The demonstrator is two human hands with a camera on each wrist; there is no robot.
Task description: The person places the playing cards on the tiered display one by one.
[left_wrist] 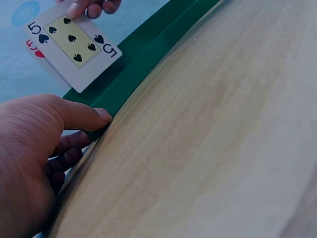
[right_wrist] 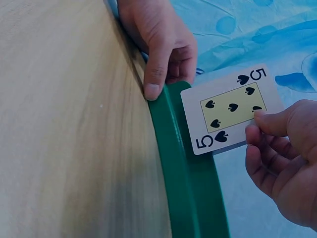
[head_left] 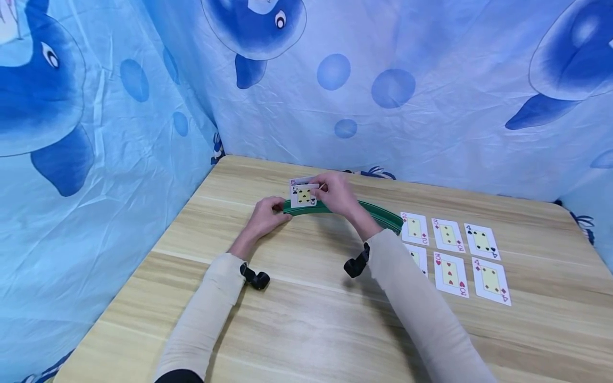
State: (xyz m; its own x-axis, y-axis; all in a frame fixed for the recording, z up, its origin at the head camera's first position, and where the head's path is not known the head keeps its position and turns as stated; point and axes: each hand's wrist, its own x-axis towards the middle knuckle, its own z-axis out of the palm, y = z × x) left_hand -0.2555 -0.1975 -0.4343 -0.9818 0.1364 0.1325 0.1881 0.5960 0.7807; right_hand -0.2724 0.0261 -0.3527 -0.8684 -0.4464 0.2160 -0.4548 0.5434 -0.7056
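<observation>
A curved green card holder (head_left: pixel 383 215) lies across the table. My left hand (head_left: pixel 265 215) grips its left end, with the thumb (left_wrist: pixel 99 118) on the near edge and the other fingers behind. Between thumb and fingers, my right hand (head_left: pixel 335 194) pinches the five of spades (right_wrist: pixel 232 108) by one side. That card faces me, its lower edge overlapping the holder's left part. Just behind it stands a second card, a red five (left_wrist: pixel 37 49) with a heart under its number, mostly hidden by the first.
To the right, face-up cards lie in two rows: the two of diamonds (head_left: pixel 414 229), three of diamonds (head_left: pixel 448 235) and four of spades (head_left: pixel 481 241) behind; the three of hearts (head_left: pixel 450 274), four of diamonds (head_left: pixel 491 281) and a partly hidden card (head_left: pixel 417 257) nearer. Blue patterned cloth (head_left: pixel 354 127) hangs behind.
</observation>
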